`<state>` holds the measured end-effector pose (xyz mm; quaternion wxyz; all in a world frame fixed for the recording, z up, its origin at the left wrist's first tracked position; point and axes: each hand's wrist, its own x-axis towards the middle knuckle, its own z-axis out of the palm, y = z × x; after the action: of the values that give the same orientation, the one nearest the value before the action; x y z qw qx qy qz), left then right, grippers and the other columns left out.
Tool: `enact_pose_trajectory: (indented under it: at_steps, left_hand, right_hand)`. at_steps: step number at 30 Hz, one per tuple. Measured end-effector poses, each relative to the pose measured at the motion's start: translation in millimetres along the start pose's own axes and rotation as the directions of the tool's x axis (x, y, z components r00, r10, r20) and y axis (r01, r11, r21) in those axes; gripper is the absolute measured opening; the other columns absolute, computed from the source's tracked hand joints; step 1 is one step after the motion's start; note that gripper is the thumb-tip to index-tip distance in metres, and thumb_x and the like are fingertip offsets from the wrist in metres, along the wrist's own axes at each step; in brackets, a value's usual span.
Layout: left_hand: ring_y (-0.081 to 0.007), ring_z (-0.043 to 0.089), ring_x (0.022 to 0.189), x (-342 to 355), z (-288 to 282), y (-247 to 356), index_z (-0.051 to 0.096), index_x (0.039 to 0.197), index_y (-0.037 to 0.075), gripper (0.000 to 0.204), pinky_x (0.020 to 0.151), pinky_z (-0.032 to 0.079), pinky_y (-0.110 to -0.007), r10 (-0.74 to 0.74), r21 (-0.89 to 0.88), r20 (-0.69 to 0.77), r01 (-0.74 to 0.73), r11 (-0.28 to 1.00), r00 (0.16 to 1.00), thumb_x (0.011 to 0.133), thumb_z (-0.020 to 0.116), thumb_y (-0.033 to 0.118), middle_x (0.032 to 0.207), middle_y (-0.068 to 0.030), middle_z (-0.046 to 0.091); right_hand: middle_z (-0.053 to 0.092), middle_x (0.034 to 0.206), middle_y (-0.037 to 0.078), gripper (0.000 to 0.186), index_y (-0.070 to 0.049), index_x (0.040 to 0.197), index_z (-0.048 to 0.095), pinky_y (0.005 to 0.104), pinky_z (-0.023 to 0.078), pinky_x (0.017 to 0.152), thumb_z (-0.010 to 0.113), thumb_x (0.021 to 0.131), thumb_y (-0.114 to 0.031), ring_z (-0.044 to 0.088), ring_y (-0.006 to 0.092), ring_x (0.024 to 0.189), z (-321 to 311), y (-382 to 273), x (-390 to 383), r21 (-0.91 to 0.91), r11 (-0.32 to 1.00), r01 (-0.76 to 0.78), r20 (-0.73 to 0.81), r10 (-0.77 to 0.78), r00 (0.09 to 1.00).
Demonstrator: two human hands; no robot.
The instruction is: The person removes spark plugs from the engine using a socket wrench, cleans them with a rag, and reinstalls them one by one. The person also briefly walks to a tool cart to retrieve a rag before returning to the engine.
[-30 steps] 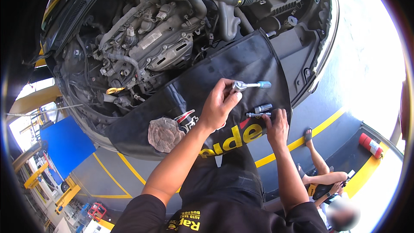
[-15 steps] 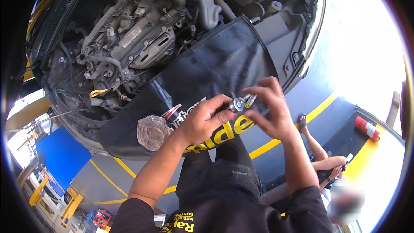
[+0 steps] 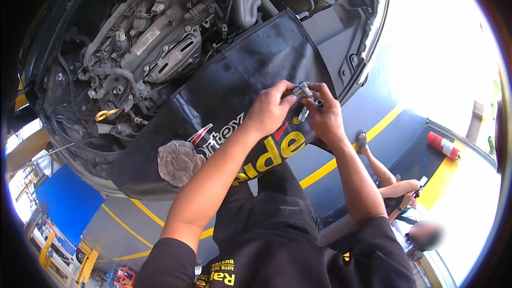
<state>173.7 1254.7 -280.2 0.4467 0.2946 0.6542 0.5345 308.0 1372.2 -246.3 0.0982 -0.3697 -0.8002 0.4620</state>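
Both hands meet over the black fender cover (image 3: pixel 240 74). My left hand (image 3: pixel 270 108) is closed on a shiny metal tool, apparently a ratchet wrench (image 3: pixel 303 88), whose rounded head shows between the two hands. My right hand (image 3: pixel 325 114) pinches at that head with thumb and fingers. Small metal socket pieces (image 3: pixel 303 113) stick out below its thumb, and a socket's open end (image 3: pixel 319 103) peeks from between its fingers. Exactly how the pieces join is hidden by the fingers. A crumpled brownish rag (image 3: pixel 180 164) lies on the cover, left of my left forearm.
Beyond the cover lies an open engine bay with an engine (image 3: pixel 165 48) and a yellow dipstick loop (image 3: pixel 106 114). Off to the right, a seated person (image 3: pixel 400 189) holds a phone near a red fire extinguisher (image 3: pixel 442 145). A blue panel (image 3: pixel 69 200) stands at lower left.
My right hand, spread and blurred before, has closed in on the metal pieces beside my left hand. Both hands have moved up, farther over the cover. The whole view has shifted slightly.
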Motion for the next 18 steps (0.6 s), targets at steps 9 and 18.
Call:
enact_pose_trajectory:
  at_steps: [9, 18]
  left_hand:
    - [-0.0328, 0.058, 0.108, -17, 26, -29, 0.062, 0.112, 0.005, 0.026, 0.092, 0.048, -0.042, 0.361, 0.635, -0.071, -0.237, 0.735, 0.93, 0.088, 0.069, 0.011, 0.114, -0.0108, 0.061]
    - [-0.0104, 0.062, 0.106, -46, -22, -11, 0.057, 0.133, 0.001, 0.035, 0.087, 0.05, -0.026, -0.164, -0.625, -0.029, 0.11, 0.773, 0.986, 0.1, 0.06, 0.009, 0.118, -0.0045, 0.066]
  right_hand:
    - [0.053, 0.074, 0.001, 0.024, -0.004, 0.121, 0.053, 0.0249, 0.042, 0.055, 0.056, 0.105, -0.022, 0.051, 0.0098, 0.061, -61, 7, 29, 0.651, 0.657, -0.381, 0.064, 0.453, 0.889]
    - [0.049, 0.075, 0.003, 0.026, -0.002, 0.114, 0.054, 0.0326, 0.045, 0.077, 0.048, 0.108, -0.027, 0.051, 0.018, 0.076, 40, -49, 30, 0.895, 0.197, -0.401, 0.342, 0.275, 0.899]
